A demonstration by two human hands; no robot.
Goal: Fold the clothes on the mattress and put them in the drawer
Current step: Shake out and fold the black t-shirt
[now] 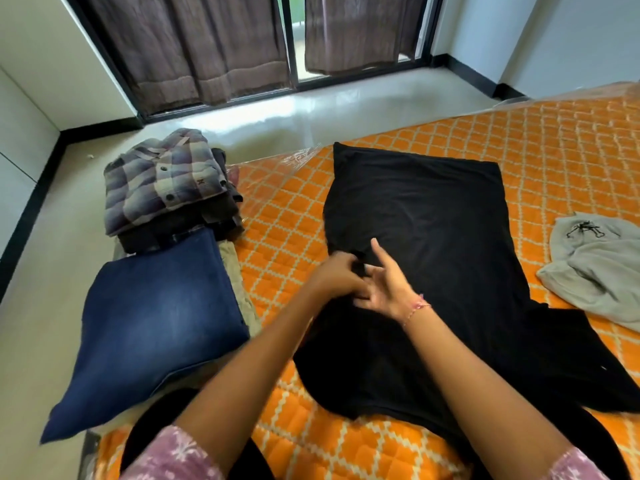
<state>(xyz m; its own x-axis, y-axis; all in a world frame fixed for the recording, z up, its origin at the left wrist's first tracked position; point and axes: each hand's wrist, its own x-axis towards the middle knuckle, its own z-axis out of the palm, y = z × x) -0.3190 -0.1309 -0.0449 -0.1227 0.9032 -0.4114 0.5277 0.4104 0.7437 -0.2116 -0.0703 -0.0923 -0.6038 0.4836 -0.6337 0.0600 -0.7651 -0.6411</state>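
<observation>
A black T-shirt (426,220) lies spread flat on the orange quilted mattress (284,209), its hem far from me and a sleeve reaching out at the right. My left hand (337,277) pinches a fold of the black cloth near the shirt's left edge. Right beside it, my right hand (386,284) rests on the shirt with its fingers straight, the forefinger pointing away from me. The two hands touch each other over the cloth.
Folded blue jeans (152,327) lie at the mattress's left edge over a beige garment. Behind them is a stack topped by a folded plaid shirt (162,185). A crumpled grey garment (595,271) lies at the right. Bare floor and curtained glass doors (242,46) are beyond.
</observation>
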